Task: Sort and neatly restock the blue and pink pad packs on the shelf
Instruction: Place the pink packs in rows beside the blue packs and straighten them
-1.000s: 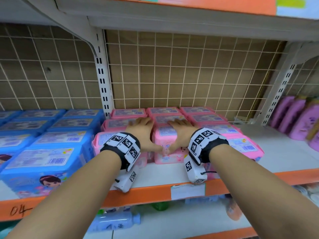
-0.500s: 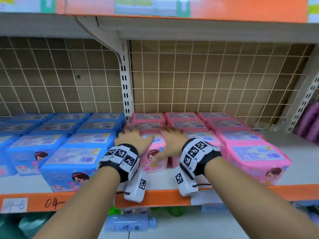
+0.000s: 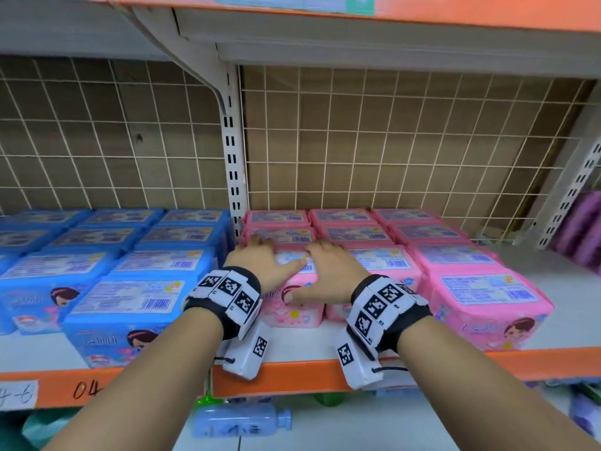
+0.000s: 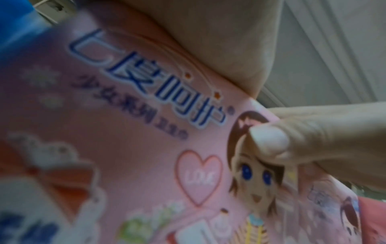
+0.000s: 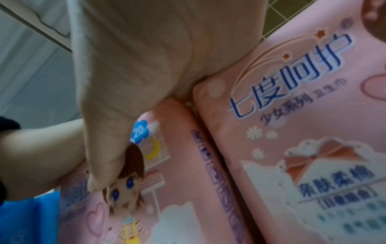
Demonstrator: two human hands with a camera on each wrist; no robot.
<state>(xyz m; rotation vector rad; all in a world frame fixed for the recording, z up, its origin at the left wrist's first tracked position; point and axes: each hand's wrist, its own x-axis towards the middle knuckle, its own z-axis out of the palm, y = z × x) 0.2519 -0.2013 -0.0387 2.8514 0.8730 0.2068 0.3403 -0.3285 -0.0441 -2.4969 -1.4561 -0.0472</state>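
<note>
Pink pad packs (image 3: 481,294) fill the right bay of the shelf in rows, and blue pad packs (image 3: 130,301) fill the left bay. Both hands are on the front pink pack (image 3: 292,310) of the pink column nearest the blue ones. My left hand (image 3: 260,258) lies on its top, fingers reaching toward the pack behind and thumb stretched across the label. My right hand (image 3: 328,268) covers the top's right side, and its thumb (image 4: 292,140) presses the printed girl on the front face. The right wrist view shows this pack (image 5: 167,181) tight against its neighbour (image 5: 292,132).
A white slotted upright (image 3: 234,157) divides the two bays, with a wire grid (image 3: 390,141) behind. The orange shelf lip (image 3: 309,375) runs below my wrists. Purple bottles (image 3: 582,229) stand at the far right. A bluish bottle (image 3: 240,421) lies on the shelf below.
The head view has swung left and come closer. Both hands have shifted to the pink column beside the blue packs. My left thumb has moved from the pack's front onto its top.
</note>
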